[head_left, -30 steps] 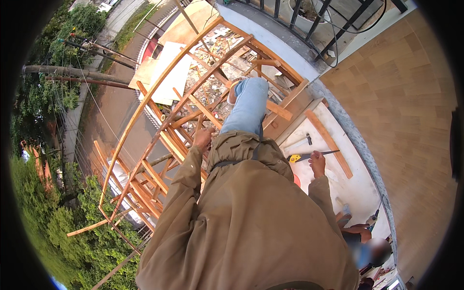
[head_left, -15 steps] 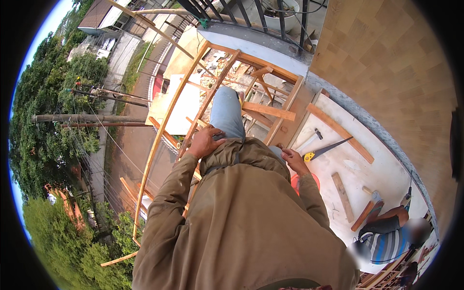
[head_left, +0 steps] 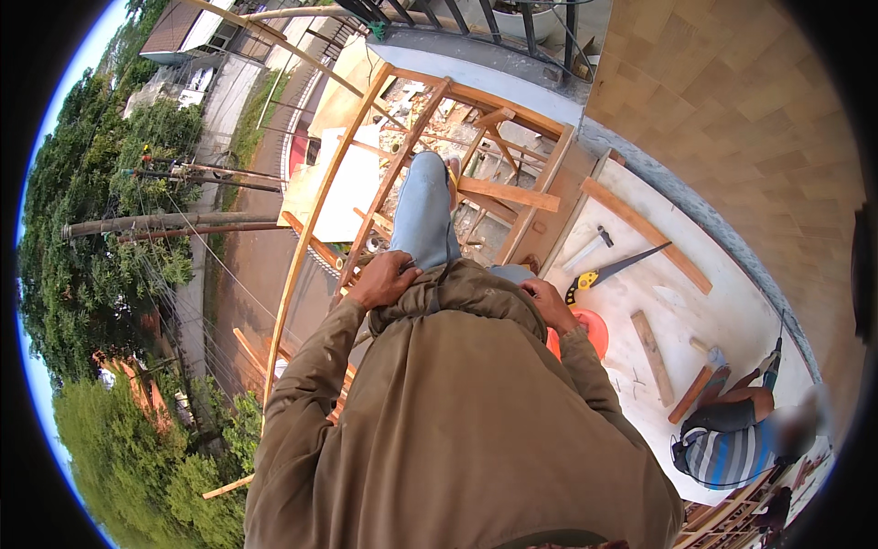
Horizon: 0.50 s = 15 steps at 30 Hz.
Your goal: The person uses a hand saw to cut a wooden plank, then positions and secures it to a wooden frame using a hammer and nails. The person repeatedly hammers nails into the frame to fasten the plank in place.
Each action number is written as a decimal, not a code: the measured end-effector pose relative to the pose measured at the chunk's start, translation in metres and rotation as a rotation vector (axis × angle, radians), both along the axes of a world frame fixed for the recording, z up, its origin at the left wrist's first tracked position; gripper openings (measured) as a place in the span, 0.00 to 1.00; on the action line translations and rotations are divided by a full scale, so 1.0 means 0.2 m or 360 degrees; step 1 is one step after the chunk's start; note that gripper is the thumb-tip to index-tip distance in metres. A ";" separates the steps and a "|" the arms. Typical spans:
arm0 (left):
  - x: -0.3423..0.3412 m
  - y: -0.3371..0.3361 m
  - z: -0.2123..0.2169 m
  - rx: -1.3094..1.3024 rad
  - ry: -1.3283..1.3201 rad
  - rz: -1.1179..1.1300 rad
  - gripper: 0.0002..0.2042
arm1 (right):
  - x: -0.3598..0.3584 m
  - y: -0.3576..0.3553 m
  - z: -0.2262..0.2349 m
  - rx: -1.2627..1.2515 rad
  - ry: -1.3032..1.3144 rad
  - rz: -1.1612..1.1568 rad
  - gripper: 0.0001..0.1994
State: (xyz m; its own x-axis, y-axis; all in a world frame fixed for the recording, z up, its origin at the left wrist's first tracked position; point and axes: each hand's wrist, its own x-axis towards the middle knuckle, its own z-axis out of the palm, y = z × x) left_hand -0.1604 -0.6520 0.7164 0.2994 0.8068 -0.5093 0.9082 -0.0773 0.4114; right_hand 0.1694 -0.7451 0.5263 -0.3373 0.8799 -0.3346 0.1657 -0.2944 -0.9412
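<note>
Far left, green trees (head_left: 91, 297), with utility poles (head_left: 165, 222) sticking out sideways in front. Next, wooden frame (head_left: 316, 220), its outer beam bowed by the lens; white board (head_left: 352, 188) seen past it, flat. Left hand (head_left: 386, 279): back up, fingers curled narrow at the bunched hem of the brown jacket (head_left: 494, 384), on top of the thigh; can't tell if cloth is pinched. Jeans leg (head_left: 425, 210) bent, knee pointing away over the frame. Right of the knee, a short plank (head_left: 512, 194) lies across the frame. Right hand (head_left: 549, 304): down at the right hip by the jacket hem, fingers half curled, partly hidden; can't tell if it holds anything. Just right of it, on the white surface (head_left: 718, 320): hammer (head_left: 585, 252), red bucket (head_left: 593, 331) partly under the right forearm, saw (head_left: 611, 271) with yellow-and-black handle toward the right hand, blade pointing away. Long plank (head_left: 647, 235) beyond the saw, smaller plank (head_left: 651, 357) nearer. Lower right, co-worker (head_left: 732, 453) in striped shirt, near what looks like a power tool (head_left: 774, 366), small at the rim. Far right, wood-look floor (head_left: 732, 137).
</note>
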 end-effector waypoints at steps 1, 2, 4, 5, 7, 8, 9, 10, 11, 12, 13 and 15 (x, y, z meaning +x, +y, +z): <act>0.00 -0.01 0.00 0.0035 -0.0009 -0.0006 0.18 | -0.01 0.01 0.00 0.0075 -0.0044 0.0083 0.15; -0.01 -0.02 0.01 0.0005 0.0043 0.0031 0.18 | -0.02 0.02 0.00 0.0110 -0.0095 0.0098 0.14; -0.01 -0.05 0.01 -0.0002 0.0129 0.0064 0.18 | -0.03 0.02 0.00 0.0144 -0.0227 0.0092 0.12; 0.00 -0.05 0.02 0.0084 0.0111 0.0031 0.17 | -0.03 0.02 0.01 0.0247 -0.0204 0.0086 0.11; 0.01 -0.04 0.02 0.0202 0.0135 -0.0058 0.16 | -0.03 0.00 0.03 0.0335 -0.0228 0.0021 0.10; 0.02 -0.03 0.03 0.0206 0.0142 -0.0073 0.15 | -0.03 -0.02 0.04 0.0346 -0.0219 -0.0005 0.10; 0.03 -0.01 0.03 0.0183 0.0155 -0.0094 0.15 | -0.03 -0.04 0.05 0.0349 -0.0219 -0.0044 0.10; 0.03 0.01 0.03 0.0158 0.0157 -0.0126 0.15 | -0.03 -0.06 0.06 0.0325 -0.0209 -0.0064 0.10; 0.03 0.03 0.03 0.0136 0.0188 -0.0152 0.14 | -0.04 -0.07 0.06 0.0242 -0.0211 -0.0039 0.10; 0.03 0.06 0.03 0.0124 0.0206 -0.0193 0.14 | -0.05 -0.08 0.06 0.0252 -0.0171 -0.0076 0.11; 0.02 0.09 0.02 0.0102 0.0223 -0.0236 0.14 | -0.06 -0.08 0.06 0.0284 -0.0144 -0.0113 0.11; 0.00 0.15 -0.01 0.0134 0.0156 -0.0224 0.14 | -0.11 -0.06 0.05 0.0222 -0.0075 -0.0155 0.11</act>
